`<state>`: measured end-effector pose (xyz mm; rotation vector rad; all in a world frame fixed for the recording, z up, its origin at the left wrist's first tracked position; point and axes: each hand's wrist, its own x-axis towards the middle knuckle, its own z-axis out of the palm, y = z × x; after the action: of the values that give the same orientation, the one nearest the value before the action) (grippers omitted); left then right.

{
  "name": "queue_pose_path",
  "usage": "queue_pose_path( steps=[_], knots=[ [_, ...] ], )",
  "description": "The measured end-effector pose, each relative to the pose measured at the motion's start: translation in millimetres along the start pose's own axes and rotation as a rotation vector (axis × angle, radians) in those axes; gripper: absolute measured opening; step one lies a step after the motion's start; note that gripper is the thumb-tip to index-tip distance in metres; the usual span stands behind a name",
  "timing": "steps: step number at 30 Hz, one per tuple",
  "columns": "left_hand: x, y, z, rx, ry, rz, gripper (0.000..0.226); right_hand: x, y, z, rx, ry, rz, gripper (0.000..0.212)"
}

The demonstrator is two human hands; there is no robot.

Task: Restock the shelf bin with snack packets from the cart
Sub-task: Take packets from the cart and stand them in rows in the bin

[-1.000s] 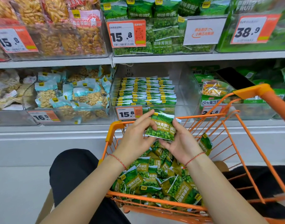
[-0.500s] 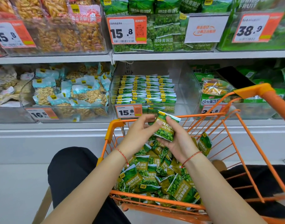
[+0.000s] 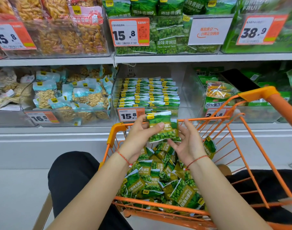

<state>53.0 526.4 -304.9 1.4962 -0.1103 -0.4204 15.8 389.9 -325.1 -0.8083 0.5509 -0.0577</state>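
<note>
Two hands I'm watching, left hand point(image 3: 138, 136) pinching green packet point(image 3: 163, 128) over cart point(image 3: 117, 130) rim, right hand point(image 3: 190, 143) fingers spreading open just beside it, shelf bin point(image 3: 190, 98) gaping beyond.

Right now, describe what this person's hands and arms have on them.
Both forearms are bare, with no sleeves in view. The left hand has a thin red string bracelet at the wrist, with a small pale bead or knot on it. The right hand has a matching thin red string bracelet. No gloves, rings or watch are visible.
</note>
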Motion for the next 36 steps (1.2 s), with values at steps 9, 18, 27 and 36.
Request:
queue_pose_path(
  steps=[9, 18, 27, 36],
  knots=[
    [0.9, -4.9, -6.9, -0.228, -0.060, -0.132, 0.059, 0.7, -0.3, -4.5, 0.202, 0.018, 0.106, 0.023],
    [1.1, -4.8, -0.5, 0.044, -0.052, 0.036, 0.090, -1.6, -1.8, -0.1, 0.009, -0.025, 0.036, 0.019],
    [-0.8, 8.7, 0.8, 0.449, -0.041, 0.055, 0.040, -14.3, 2.9, 12.2, -0.373, -0.053, -0.229, 0.057],
    [-5.7, 6.2, 10.7, 0.211, -0.014, -0.092, 0.071, -17.2, 4.0, 15.5, -0.368, -0.131, -0.253, 0.093]
  ],
)
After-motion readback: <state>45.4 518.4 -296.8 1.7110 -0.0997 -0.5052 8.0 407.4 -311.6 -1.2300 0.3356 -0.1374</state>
